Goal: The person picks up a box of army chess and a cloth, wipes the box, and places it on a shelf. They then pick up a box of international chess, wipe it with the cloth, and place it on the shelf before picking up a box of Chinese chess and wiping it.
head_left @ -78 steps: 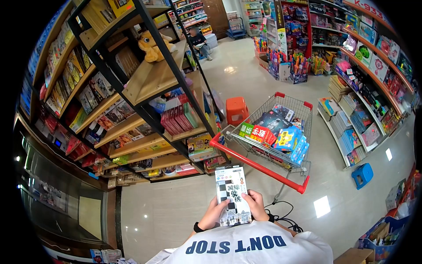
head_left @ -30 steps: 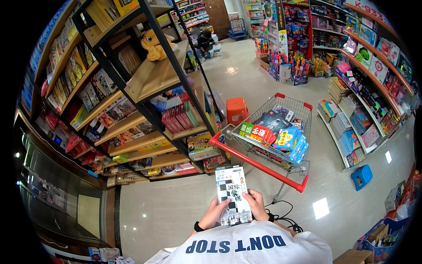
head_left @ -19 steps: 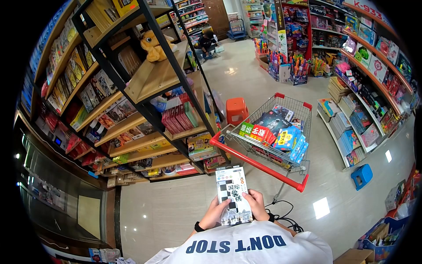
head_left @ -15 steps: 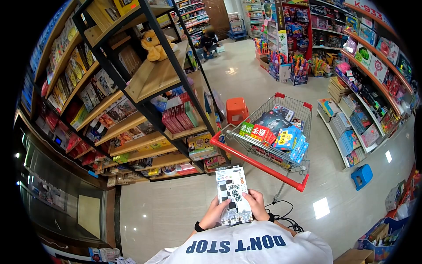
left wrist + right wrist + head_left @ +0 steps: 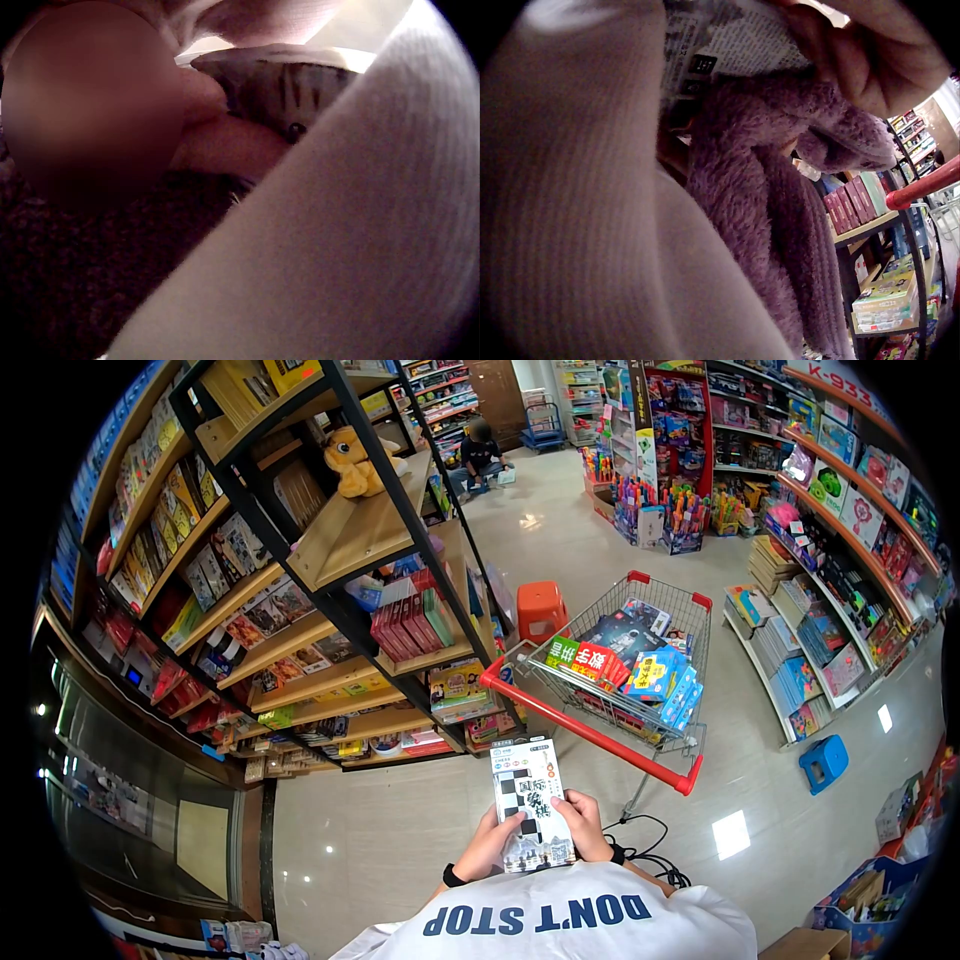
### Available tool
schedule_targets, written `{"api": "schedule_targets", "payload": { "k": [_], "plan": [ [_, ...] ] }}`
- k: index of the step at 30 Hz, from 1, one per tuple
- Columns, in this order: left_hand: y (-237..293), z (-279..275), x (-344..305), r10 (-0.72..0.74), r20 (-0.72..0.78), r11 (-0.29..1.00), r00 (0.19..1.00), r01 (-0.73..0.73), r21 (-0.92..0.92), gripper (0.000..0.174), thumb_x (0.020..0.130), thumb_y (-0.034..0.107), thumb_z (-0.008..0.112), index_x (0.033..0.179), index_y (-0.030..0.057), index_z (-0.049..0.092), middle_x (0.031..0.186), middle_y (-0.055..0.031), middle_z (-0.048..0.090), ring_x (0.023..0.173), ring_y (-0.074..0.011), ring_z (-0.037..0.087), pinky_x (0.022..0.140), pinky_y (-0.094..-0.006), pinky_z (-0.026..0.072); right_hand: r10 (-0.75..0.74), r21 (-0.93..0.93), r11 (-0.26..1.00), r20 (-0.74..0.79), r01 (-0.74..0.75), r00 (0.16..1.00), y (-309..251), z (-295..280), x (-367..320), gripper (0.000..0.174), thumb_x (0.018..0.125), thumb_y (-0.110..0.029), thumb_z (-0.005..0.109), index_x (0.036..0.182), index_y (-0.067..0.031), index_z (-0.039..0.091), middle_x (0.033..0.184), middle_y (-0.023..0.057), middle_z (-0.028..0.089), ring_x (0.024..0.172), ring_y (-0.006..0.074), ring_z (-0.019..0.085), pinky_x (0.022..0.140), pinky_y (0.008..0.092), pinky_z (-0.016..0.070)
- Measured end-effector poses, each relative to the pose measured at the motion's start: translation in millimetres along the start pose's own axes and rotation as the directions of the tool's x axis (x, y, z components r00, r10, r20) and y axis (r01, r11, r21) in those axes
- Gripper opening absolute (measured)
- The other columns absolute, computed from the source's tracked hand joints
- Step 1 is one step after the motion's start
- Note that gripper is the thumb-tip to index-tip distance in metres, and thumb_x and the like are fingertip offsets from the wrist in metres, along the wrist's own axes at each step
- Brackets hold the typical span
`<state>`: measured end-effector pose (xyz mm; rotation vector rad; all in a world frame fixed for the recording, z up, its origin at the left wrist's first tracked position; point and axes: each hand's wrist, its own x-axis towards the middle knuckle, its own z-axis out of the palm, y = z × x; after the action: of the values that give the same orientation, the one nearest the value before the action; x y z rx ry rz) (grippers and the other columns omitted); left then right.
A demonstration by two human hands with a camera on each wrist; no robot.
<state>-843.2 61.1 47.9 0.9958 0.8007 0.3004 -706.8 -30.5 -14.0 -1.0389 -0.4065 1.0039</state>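
Note:
A white chess set box [image 5: 532, 807] with a checkered pattern and black lettering is held upright in front of the white shirt in the head view. My left hand [image 5: 490, 838] grips its left edge, the thumb lying over the front. On the opposite edge my right hand [image 5: 582, 825] holds it the same way. The right wrist view shows the box's printed back [image 5: 739, 45] and the right hand's curled fingers [image 5: 870, 71] beside it. Below it there hangs a purple fuzzy plush [image 5: 757, 172]. The left wrist view is dark, with the left hand [image 5: 232, 139] close by the box.
A shopping cart [image 5: 590, 729] with several boxes stands ahead, near an orange stool [image 5: 541, 611]. Wooden shelves [image 5: 350, 545] rise on the left, display racks [image 5: 800, 630] on the right. A blue stool [image 5: 823, 764] and black cables [image 5: 650, 850] are on the floor. A person [image 5: 480, 455] sits low at the back.
Both hands keep the chess set box in nearly the same place. In the background, the person has shifted position and now sits low near the shelf.

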Motion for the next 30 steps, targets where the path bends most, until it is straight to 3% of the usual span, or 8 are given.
{"api": "schedule_targets", "payload": {
  "k": [30],
  "plan": [
    [-8.3, -6.9, -5.0, 0.029, -0.023, 0.999, 0.999, -0.028, 0.044, 0.039, 0.088, 0.015, 0.056, 0.121, -0.0026, 0.045, 0.111, -0.0094, 0.058, 0.099, -0.0150, 0.056, 0.085, -0.0264, 0.0453, 0.016, 0.005, 1.000, 0.027, -0.016, 0.999, 2.5, 3.4, -4.7, 0.016, 0.088, -0.012, 0.057, 0.083, 0.0027, 0.059, 0.076, 0.0035, 0.062, 0.064, 0.0040, 0.054, 0.056, 0.0186, 0.0415]
  ]
}}
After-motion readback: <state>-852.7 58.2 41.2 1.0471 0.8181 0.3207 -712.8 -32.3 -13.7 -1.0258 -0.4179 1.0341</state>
